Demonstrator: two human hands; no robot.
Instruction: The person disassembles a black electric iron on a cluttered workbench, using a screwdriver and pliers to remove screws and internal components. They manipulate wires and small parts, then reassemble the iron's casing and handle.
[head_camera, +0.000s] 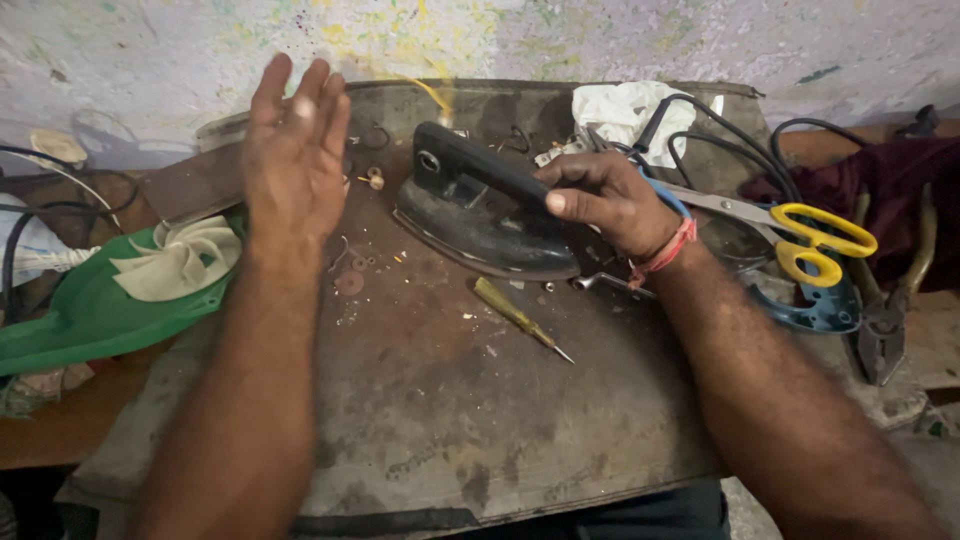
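From my seat I see the left hand lifted off the bench, palm turned inward, fingers spread straight and loose, gripping nothing; its outline is a little blurred. The right hand is curled over the rear end of the black handle of an old clothes iron, fingers wrapped down and thumb along the side, a red thread band at the wrist. The iron sits flat on its soleplate near the middle-back of the worn metal worktop.

Just in front of the iron lies a yellow-handled screwdriver, apart from both hands. Yellow-handled scissors lie to the right, with pliers beyond them, I think. A white fan impeller rests on a green plastic housing at left. A white rag and black cables lie at the back, against a paint-spattered wall.
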